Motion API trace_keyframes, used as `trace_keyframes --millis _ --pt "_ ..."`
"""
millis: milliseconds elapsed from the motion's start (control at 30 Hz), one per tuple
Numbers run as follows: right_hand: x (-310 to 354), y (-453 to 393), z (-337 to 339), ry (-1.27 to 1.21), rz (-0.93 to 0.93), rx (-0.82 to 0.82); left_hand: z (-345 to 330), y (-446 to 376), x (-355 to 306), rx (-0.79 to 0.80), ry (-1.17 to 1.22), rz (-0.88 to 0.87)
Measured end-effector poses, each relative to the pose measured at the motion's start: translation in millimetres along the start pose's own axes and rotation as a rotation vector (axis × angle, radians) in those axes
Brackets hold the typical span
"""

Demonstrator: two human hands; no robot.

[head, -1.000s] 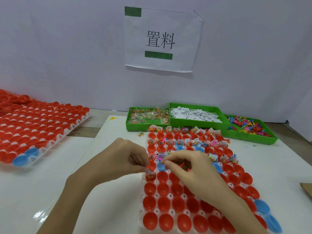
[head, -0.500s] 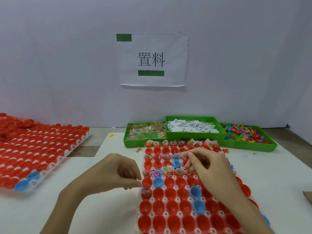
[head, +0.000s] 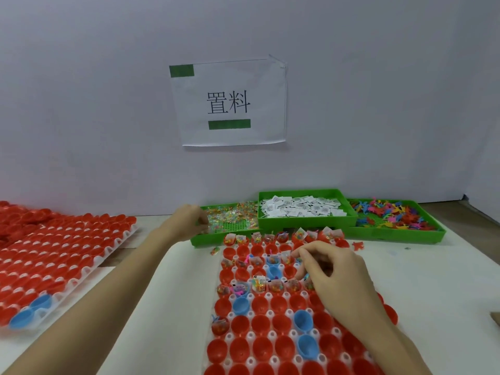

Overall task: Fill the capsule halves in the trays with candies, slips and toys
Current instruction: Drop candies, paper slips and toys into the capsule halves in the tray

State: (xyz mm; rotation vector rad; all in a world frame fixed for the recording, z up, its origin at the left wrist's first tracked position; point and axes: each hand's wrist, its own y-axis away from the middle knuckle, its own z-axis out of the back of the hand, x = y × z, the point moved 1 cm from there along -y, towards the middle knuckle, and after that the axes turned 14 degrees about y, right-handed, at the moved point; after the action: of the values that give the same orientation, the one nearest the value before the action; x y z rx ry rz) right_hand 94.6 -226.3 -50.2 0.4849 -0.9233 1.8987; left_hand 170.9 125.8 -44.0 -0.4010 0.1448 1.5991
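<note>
A white paper sign (head: 228, 102) is being displayed on the pale wall (head: 81, 104) at the far side, with two black characters printed at its middle. A green strip is being shown at its upper left corner and another below the characters. Its upper right corner is being seen curling away from the wall. A brown cardboard edge (head: 495, 318) is being glimpsed on the white surface (head: 433, 288) at the right border.
</note>
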Motion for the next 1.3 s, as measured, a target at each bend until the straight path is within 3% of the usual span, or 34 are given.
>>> trace_keyframes --millis 167,467,633,867,1100,1300 --pt "-0.2 0.2 0.4 -0.008 0.001 0.009 -4.8 -15.0 6.3 0.073 -0.059 0.023" --pt "-3.5 -0.5 2.3 -0.015 -0.006 -0.007 -15.3 -4.9 3.4 -0.115 0.055 -0.001" --pt "-5.3 -1.7 2.6 -0.016 -0.014 -0.005 -8.0 36.2 -28.2 -0.439 0.392 -0.057" --pt "-8.7 -3.9 2.6 0.020 -0.008 -0.028 -23.5 126.0 -86.8 -0.356 1.104 0.014" --pt "-1.6 -18.4 5.3 0.096 -0.031 -0.048 -29.0 154.1 -103.0 -0.312 1.261 0.018" --pt "4.0 -103.7 -17.8 0.315 -0.003 0.007 -24.1 159.2 -96.6 -0.380 1.322 -0.030"
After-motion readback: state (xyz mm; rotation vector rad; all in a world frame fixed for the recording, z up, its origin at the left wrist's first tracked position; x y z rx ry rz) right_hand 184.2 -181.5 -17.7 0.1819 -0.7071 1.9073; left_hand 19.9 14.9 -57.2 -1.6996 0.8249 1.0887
